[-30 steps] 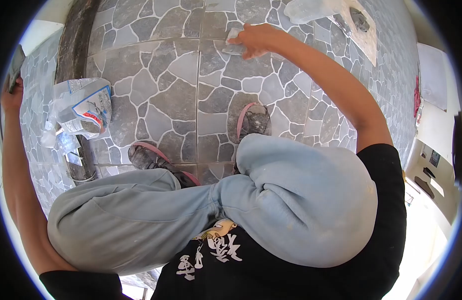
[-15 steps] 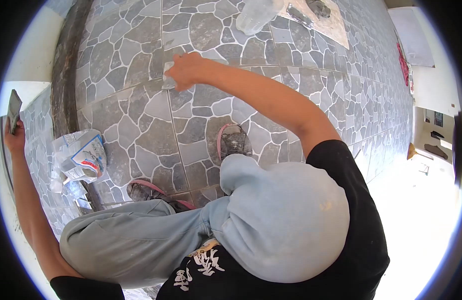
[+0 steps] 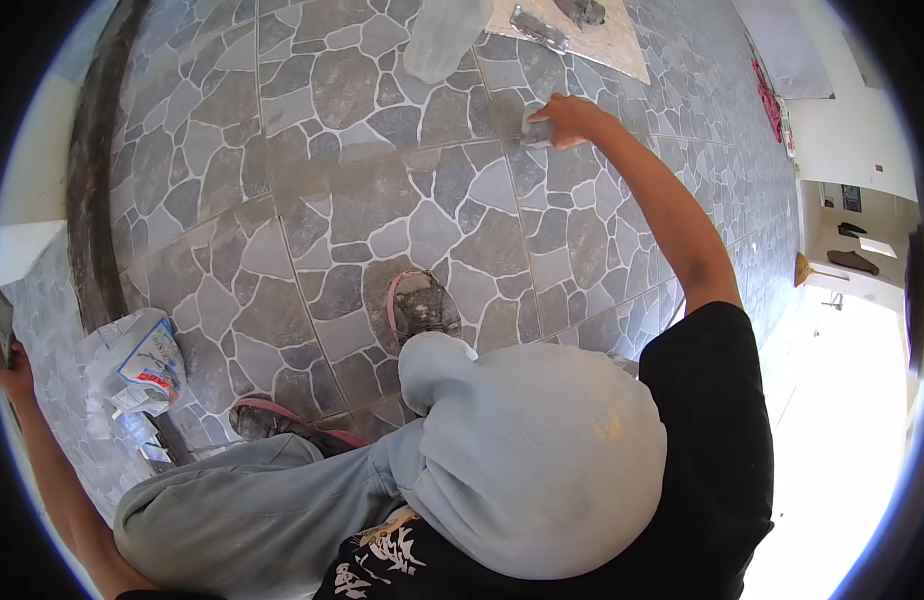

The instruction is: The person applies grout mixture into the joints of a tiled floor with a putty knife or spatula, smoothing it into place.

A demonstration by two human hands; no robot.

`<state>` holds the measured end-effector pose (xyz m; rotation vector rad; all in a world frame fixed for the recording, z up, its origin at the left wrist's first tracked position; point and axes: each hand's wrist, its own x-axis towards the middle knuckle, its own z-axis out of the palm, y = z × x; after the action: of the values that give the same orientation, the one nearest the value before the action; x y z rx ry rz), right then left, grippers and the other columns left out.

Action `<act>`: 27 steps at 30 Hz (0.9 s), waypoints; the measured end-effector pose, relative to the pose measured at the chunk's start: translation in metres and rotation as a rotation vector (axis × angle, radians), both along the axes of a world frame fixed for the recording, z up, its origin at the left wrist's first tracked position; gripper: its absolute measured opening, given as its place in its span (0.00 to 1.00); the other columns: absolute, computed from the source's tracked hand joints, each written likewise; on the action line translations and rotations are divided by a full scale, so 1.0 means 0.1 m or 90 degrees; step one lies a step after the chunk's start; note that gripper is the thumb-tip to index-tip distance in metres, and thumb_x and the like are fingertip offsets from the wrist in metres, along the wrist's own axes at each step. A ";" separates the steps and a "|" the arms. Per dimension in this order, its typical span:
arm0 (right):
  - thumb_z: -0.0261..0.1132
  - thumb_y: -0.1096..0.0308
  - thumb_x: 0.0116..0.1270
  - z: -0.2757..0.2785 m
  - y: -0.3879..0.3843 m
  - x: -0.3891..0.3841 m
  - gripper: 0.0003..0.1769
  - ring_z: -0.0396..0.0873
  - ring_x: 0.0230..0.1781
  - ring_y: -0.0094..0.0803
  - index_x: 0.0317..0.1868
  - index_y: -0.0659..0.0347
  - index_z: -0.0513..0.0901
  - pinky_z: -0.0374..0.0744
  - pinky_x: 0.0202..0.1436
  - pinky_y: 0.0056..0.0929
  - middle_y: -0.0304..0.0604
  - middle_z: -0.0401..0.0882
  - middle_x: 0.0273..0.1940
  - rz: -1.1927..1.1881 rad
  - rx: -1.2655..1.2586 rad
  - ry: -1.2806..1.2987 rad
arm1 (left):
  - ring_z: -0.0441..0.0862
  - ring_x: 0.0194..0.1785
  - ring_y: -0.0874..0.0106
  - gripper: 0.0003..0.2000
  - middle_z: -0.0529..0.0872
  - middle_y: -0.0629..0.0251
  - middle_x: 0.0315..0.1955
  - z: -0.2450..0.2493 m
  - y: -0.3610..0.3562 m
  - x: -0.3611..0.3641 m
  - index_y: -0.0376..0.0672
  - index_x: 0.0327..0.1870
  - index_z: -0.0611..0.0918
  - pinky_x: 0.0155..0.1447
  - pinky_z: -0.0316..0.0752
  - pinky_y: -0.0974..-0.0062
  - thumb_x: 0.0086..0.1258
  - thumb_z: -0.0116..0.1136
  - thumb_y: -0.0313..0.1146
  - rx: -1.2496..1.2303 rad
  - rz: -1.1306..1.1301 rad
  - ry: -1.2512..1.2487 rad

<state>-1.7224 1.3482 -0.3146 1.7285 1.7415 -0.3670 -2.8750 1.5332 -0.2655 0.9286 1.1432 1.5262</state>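
My right hand [image 3: 570, 122] is closed on a small greyish piece [image 3: 535, 126], pressed against the stone-patterned tile floor [image 3: 402, 235] beside a tile joint. What the piece is cannot be made out clearly. At the far left edge, my left hand [image 3: 17, 372] grips a flat grey board [image 3: 2, 318], held up and partly cut off by the dark rim of the view.
A white printed bag [image 3: 142, 365] lies at the lower left near a dark wooden beam [image 3: 97, 170]. A translucent plastic bag [image 3: 445, 42] lies at the top beside a pale board [image 3: 612, 45] with a metal tool [image 3: 539, 27] on it.
My right hand has swept to the right across the floor with the small piece. My left hand and its board now sit lower and nearer the left edge. The view has shifted slightly.
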 end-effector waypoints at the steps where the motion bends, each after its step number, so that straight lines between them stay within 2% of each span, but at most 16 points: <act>1: 0.70 0.71 0.47 -0.01 0.03 0.11 0.43 0.77 0.55 0.54 0.67 0.32 0.76 0.79 0.56 0.45 0.52 0.75 0.55 -0.047 0.053 0.079 | 0.79 0.53 0.60 0.18 0.79 0.52 0.55 0.03 -0.04 0.13 0.36 0.62 0.74 0.44 0.79 0.69 0.75 0.47 0.32 0.016 0.013 0.066; 7: 0.72 0.72 0.51 -0.46 0.17 0.14 0.46 0.72 0.61 0.55 0.71 0.30 0.69 0.72 0.66 0.45 0.55 0.71 0.62 0.057 0.252 0.348 | 0.84 0.43 0.70 0.15 0.86 0.62 0.46 0.43 -0.07 1.33 0.41 0.52 0.82 0.35 0.79 0.75 0.68 0.54 0.36 0.229 0.063 0.691; 8: 0.72 0.71 0.53 -0.55 0.22 0.14 0.46 0.71 0.62 0.57 0.72 0.28 0.67 0.71 0.69 0.47 0.56 0.69 0.64 0.076 0.279 0.383 | 0.84 0.44 0.70 0.15 0.86 0.62 0.47 0.43 -0.09 1.41 0.41 0.52 0.82 0.36 0.79 0.75 0.68 0.53 0.36 0.373 0.100 1.000; 9: 0.72 0.71 0.53 -0.61 0.26 0.16 0.46 0.71 0.62 0.57 0.72 0.28 0.67 0.71 0.69 0.47 0.56 0.69 0.64 0.080 0.276 0.385 | 0.84 0.44 0.70 0.15 0.86 0.62 0.47 0.51 -0.10 1.46 0.41 0.52 0.82 0.36 0.79 0.75 0.68 0.53 0.36 0.369 0.102 1.002; 11: 0.71 0.73 0.53 -0.80 0.29 0.23 0.46 0.71 0.62 0.57 0.72 0.27 0.68 0.71 0.69 0.48 0.56 0.68 0.65 0.110 0.256 0.313 | 0.84 0.45 0.69 0.16 0.86 0.60 0.49 0.70 -0.06 1.41 0.38 0.52 0.81 0.39 0.81 0.72 0.64 0.56 0.31 0.004 0.073 0.012; 12: 0.71 0.73 0.53 -0.75 0.29 0.30 0.46 0.71 0.62 0.57 0.72 0.27 0.68 0.71 0.69 0.48 0.56 0.68 0.65 0.108 0.250 0.317 | 0.84 0.45 0.69 0.16 0.86 0.60 0.49 0.75 -0.10 1.44 0.38 0.52 0.81 0.39 0.81 0.72 0.64 0.56 0.31 -0.002 0.073 0.017; 14: 0.69 0.73 0.53 -0.28 0.37 0.34 0.44 0.70 0.64 0.58 0.70 0.28 0.71 0.73 0.67 0.47 0.54 0.68 0.67 0.032 0.064 -0.014 | 0.84 0.46 0.68 0.19 0.85 0.59 0.49 0.95 -0.30 1.79 0.34 0.53 0.80 0.42 0.82 0.69 0.59 0.59 0.27 -0.043 0.103 -0.072; 15: 0.69 0.73 0.53 -0.20 0.39 0.38 0.44 0.70 0.64 0.58 0.70 0.28 0.71 0.73 0.67 0.47 0.54 0.68 0.67 0.032 0.068 -0.015 | 0.84 0.46 0.68 0.19 0.85 0.59 0.49 0.90 -0.30 1.72 0.34 0.53 0.80 0.42 0.82 0.69 0.59 0.59 0.27 -0.039 0.102 -0.073; 17: 0.71 0.71 0.50 -0.10 0.54 0.52 0.42 0.74 0.59 0.55 0.68 0.33 0.74 0.76 0.63 0.43 0.54 0.74 0.62 0.015 0.072 -0.075 | 0.84 0.46 0.67 0.21 0.85 0.58 0.48 0.68 -0.32 1.53 0.31 0.53 0.79 0.44 0.83 0.68 0.56 0.61 0.25 0.397 0.100 0.957; 18: 0.69 0.63 0.53 -0.13 0.67 0.58 0.37 0.76 0.56 0.52 0.67 0.41 0.76 0.77 0.61 0.40 0.57 0.83 0.49 0.034 0.081 0.078 | 0.84 0.46 0.67 0.21 0.85 0.58 0.48 0.65 -0.39 1.48 0.31 0.53 0.79 0.44 0.83 0.68 0.56 0.61 0.25 0.390 0.105 0.956; 20: 0.68 0.60 0.55 -0.17 0.80 0.26 0.36 0.77 0.55 0.51 0.68 0.45 0.75 0.77 0.60 0.40 0.57 0.84 0.43 -0.047 0.096 0.176 | 0.85 0.45 0.66 0.20 0.85 0.56 0.47 0.77 -0.54 1.66 0.30 0.53 0.79 0.43 0.83 0.67 0.57 0.60 0.24 0.246 0.161 1.238; 21: 0.66 0.58 0.58 -0.22 0.84 0.08 0.35 0.78 0.54 0.50 0.69 0.49 0.74 0.77 0.59 0.39 0.58 0.85 0.37 -0.139 0.118 0.275 | 0.85 0.45 0.66 0.20 0.85 0.56 0.47 0.82 -0.36 1.62 0.30 0.53 0.79 0.43 0.83 0.67 0.57 0.60 0.24 0.248 0.159 1.239; 22: 0.66 0.58 0.58 -0.30 0.85 -0.03 0.35 0.78 0.54 0.50 0.69 0.49 0.74 0.77 0.59 0.39 0.58 0.85 0.37 -0.144 0.117 0.276 | 0.85 0.45 0.66 0.20 0.85 0.55 0.46 0.87 -0.07 1.56 0.29 0.52 0.79 0.43 0.83 0.66 0.57 0.60 0.24 -0.076 0.262 0.914; 24: 0.63 0.53 0.62 -0.47 0.86 -0.16 0.35 0.79 0.53 0.49 0.70 0.53 0.72 0.77 0.57 0.40 0.57 0.85 0.34 0.004 0.169 0.203 | 0.86 0.45 0.65 0.19 0.85 0.54 0.45 0.79 0.08 1.55 0.28 0.51 0.79 0.43 0.83 0.65 0.57 0.60 0.23 -0.366 0.327 0.555; 26: 0.64 0.48 0.61 -0.49 0.66 -0.21 0.37 0.76 0.57 0.51 0.70 0.47 0.71 0.77 0.59 0.44 0.56 0.83 0.43 -0.025 0.102 0.186 | 0.86 0.44 0.65 0.18 0.85 0.56 0.44 0.58 -0.11 1.56 0.28 0.50 0.79 0.42 0.83 0.66 0.57 0.60 0.24 0.282 0.054 0.768; 27: 0.64 0.43 0.60 -0.45 0.54 -0.24 0.38 0.73 0.61 0.53 0.71 0.41 0.71 0.77 0.60 0.48 0.55 0.82 0.52 -0.049 0.045 0.166 | 0.86 0.44 0.65 0.18 0.85 0.56 0.44 0.61 -0.17 1.57 0.28 0.50 0.79 0.42 0.83 0.66 0.57 0.60 0.24 0.276 0.057 0.767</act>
<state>-1.7461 1.4022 -0.3600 1.8714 1.8919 -0.5936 -2.7179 1.5167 -0.2048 2.2846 1.6713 1.2503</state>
